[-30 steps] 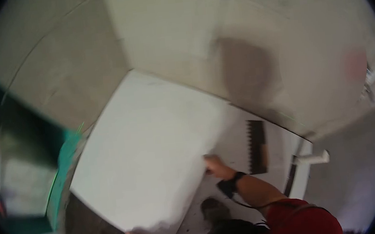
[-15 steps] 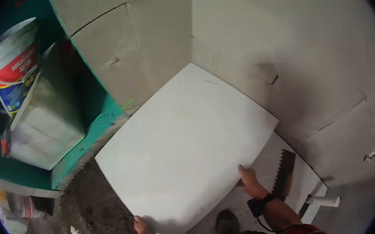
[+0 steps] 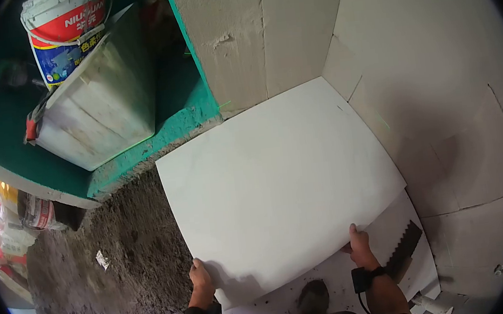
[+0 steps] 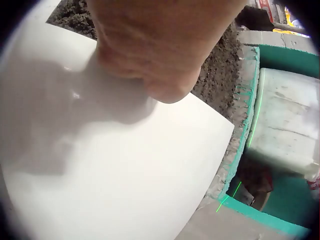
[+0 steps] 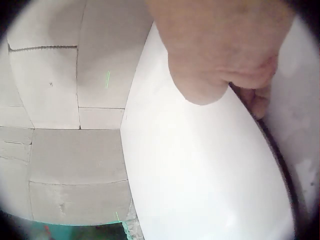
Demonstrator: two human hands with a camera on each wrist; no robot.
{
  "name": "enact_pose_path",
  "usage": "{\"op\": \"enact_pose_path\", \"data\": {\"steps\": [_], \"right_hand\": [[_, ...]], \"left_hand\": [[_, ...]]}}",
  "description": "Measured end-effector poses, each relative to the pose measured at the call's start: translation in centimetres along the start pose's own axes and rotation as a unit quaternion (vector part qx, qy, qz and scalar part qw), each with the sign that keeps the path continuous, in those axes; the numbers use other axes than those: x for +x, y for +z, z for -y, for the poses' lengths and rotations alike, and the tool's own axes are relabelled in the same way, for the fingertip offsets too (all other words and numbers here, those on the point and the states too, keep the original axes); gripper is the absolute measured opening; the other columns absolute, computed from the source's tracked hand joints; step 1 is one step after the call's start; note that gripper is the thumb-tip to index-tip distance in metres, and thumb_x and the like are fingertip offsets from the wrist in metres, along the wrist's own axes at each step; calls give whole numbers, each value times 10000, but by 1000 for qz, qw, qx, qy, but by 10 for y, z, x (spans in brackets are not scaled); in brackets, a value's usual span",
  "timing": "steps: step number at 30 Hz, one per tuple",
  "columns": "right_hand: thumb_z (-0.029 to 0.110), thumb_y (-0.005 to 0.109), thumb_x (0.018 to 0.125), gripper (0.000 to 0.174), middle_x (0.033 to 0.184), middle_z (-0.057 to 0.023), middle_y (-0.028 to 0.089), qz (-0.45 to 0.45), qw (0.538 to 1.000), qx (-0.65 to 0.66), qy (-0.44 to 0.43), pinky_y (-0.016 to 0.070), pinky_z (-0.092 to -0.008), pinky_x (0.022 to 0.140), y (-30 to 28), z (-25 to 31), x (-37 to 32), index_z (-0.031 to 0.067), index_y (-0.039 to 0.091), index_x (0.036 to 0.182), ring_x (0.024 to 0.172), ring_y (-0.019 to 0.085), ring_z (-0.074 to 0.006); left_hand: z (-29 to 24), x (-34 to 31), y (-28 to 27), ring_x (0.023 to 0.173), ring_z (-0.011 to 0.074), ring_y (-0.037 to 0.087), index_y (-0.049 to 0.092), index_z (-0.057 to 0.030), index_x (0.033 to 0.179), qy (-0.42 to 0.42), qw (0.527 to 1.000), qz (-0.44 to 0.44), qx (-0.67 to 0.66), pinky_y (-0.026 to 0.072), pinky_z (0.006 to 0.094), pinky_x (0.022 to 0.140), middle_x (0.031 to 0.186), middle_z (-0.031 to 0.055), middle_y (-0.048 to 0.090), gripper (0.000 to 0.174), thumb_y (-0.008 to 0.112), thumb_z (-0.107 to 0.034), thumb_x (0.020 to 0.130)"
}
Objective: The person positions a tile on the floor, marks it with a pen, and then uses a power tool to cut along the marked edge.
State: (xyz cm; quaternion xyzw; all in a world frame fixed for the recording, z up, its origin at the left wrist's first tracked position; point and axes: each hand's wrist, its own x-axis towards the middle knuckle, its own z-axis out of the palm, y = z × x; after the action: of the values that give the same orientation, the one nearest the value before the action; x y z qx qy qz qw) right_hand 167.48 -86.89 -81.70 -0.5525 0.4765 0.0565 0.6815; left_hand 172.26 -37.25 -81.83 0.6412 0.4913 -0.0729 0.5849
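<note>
A large white tile [image 3: 285, 184] lies in the corner between two walls, its near side over a paler floor surface. My left hand [image 3: 200, 276] grips its left edge near the front corner, thumb on top. On the near edge, my right hand [image 3: 360, 247] holds with its thumb on the face; in the right wrist view, fingers [image 5: 257, 102] curl beneath the edge. A dark gap shows under that edge. To the right of the right hand, a notched trowel [image 3: 403, 246] lies on the white surface.
Rough grey mortar [image 3: 129, 249] spreads left of the tile, up to a green-coated ledge [image 3: 184, 124]. Beyond it stand a pale bin [image 3: 98, 102] and a paint bucket [image 3: 67, 38]. A shoe [image 3: 313, 297] is planted near the tile's front edge. A white pipe [image 3: 434, 306] lies lower right.
The head view has swung left, bringing the bucket, bin and mortar into fuller view. Both hands keep their hold on the tile's edges.
</note>
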Motion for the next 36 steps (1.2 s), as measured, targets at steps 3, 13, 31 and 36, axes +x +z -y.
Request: {"op": "enact_pose_path", "data": {"steps": [3, 13, 31, 36], "right_hand": [[378, 518, 974, 443, 1089, -120, 623, 70, 918, -312, -236, 571, -435, 706, -27, -41, 27, 5, 528, 1214, 918, 650, -288], [334, 494, 918, 498, 607, -164, 650, 45, 938, -338, -60, 547, -366, 485, -16, 40, -19, -66, 598, 639, 477, 643, -255], [164, 600, 786, 243, 602, -164, 639, 16, 918, -361, -166, 538, -398, 556, 26, -38, -33, -30, 608, 639, 542, 651, -272], [187, 545, 837, 350, 538, -119, 631, 11, 950, -299, -88, 539, -376, 568, 31, -23, -41, -7, 593, 550, 515, 648, -235]], "left_hand": [[20, 32, -11, 907, 254, 604, 637, 45, 1095, 124, 956, -56, 258, 482, 378, 833, 991, 155, 653, 491, 442, -391, 982], [-13, 12, -7, 826, 277, 618, 610, -24, 973, -63, 989, 130, 14, 541, 413, 728, 893, 113, 640, 542, 320, -481, 1007], [-14, 78, -41, 937, 308, 587, 574, 68, 1063, 55, 903, 268, 331, 537, 494, 720, 1065, 159, 592, 443, 538, -363, 963], [-30, 22, -13, 829, 306, 648, 570, 54, 1153, -27, 953, 93, 286, 545, 458, 656, 990, 145, 648, 550, 593, -446, 924]]}}
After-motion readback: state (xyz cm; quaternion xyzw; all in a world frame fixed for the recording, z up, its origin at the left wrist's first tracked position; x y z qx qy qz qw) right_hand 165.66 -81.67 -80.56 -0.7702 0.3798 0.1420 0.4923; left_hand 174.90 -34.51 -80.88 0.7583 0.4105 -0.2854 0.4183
